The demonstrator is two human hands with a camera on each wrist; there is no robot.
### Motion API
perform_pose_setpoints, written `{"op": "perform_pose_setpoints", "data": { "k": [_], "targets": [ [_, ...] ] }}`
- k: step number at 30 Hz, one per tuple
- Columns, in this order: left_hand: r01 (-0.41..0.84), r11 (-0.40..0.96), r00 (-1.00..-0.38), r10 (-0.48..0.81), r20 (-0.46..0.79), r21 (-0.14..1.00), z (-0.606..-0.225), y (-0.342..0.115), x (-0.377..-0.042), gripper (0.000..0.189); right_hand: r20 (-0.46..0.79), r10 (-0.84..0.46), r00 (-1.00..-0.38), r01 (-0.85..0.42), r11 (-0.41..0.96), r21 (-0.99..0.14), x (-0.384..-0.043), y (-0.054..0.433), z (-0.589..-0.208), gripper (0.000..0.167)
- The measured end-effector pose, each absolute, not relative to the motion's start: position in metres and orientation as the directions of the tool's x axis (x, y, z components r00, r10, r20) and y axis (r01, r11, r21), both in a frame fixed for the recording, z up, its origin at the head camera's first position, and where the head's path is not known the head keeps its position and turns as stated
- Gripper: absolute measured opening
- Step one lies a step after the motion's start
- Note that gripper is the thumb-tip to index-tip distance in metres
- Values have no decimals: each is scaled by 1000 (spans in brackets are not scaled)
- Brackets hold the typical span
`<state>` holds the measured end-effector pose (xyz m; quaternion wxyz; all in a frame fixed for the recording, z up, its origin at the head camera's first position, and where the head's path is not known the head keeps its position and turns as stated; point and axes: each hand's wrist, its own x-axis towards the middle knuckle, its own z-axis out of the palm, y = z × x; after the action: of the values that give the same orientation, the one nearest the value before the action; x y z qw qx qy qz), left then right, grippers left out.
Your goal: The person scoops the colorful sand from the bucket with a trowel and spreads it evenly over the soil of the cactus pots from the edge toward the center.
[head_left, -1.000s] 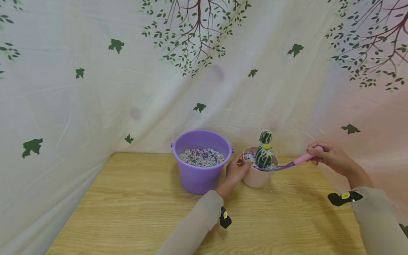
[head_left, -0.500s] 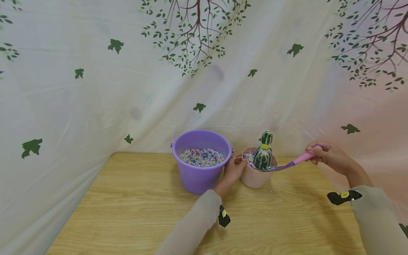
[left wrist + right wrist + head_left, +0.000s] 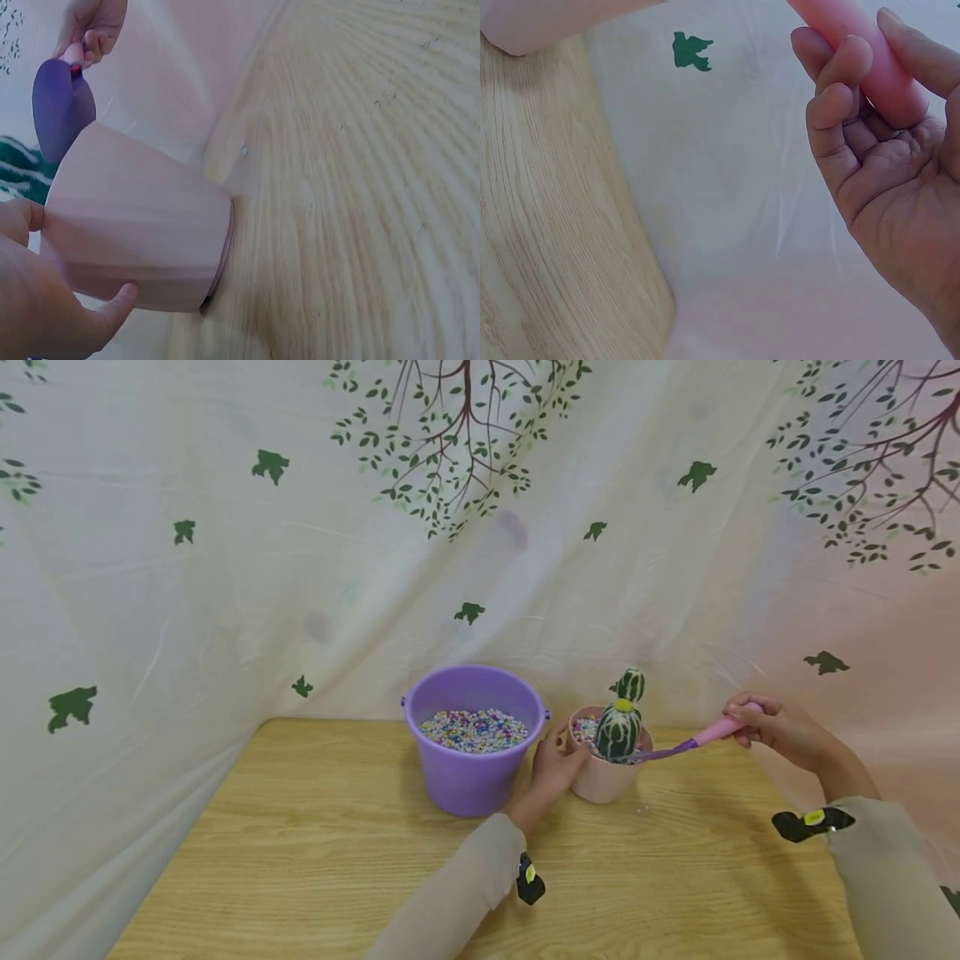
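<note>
My left hand [image 3: 555, 768] holds the pale pink flower pot [image 3: 602, 779] at its left side; in the left wrist view, the thumb [image 3: 120, 300] lies against the pot's wall and a finger reaches the rim. A striped green-and-white cactus [image 3: 619, 735] with a yellow flower stands in the pot among small coloured beads [image 3: 585, 727], its upper part leaning a little right. My right hand [image 3: 783, 733] grips the pink handle [image 3: 877, 67] of a small trowel. Its purple blade [image 3: 61, 105] reaches over the pot's right rim, in front of the cactus base, with its tip hidden in the head view.
Left of the pot stands a purple bucket [image 3: 471, 781], partly filled with the same coloured beads. A few loose beads [image 3: 641, 810] lie on the wooden table [image 3: 315, 860]. Behind the table hangs a pale curtain [image 3: 375, 610] with printed trees and birds.
The cactus has turned, and its top has shifted slightly right while its base moved left. My left hand drew slightly left, then came back to the pot. The trowel has barely moved.
</note>
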<state>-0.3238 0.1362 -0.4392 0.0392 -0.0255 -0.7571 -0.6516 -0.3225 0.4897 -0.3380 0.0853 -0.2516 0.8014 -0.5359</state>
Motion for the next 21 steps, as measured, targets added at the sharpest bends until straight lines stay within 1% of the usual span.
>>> {"op": "perform_pose_setpoints", "data": {
  "k": [2, 5, 10, 15, 21],
  "targets": [
    [58, 130, -998, -8, 59, 990, -439, 138, -321, 64, 134, -500, -856, -314, 296, -902, -323, 490, -338, 31],
    [37, 104, -999, -14, 39, 994, -439, 140, -320, 61, 136, -495, -858, -311, 291, -905, -323, 490, -338, 32],
    [48, 101, -999, -17, 50, 994, -437, 139, -322, 51, 144, -479, -866, -301, 271, -914, -323, 490, -338, 33],
    [82, 112, -997, 7, 82, 990, -439, 137, -328, 49, 144, -476, -867, -293, 255, -921, -323, 490, -338, 36],
    [108, 81, -993, 46, 105, 991, -441, 134, -333, 48, 131, -502, -855, -279, 232, -932, -324, 489, -337, 37]
  ]
}}
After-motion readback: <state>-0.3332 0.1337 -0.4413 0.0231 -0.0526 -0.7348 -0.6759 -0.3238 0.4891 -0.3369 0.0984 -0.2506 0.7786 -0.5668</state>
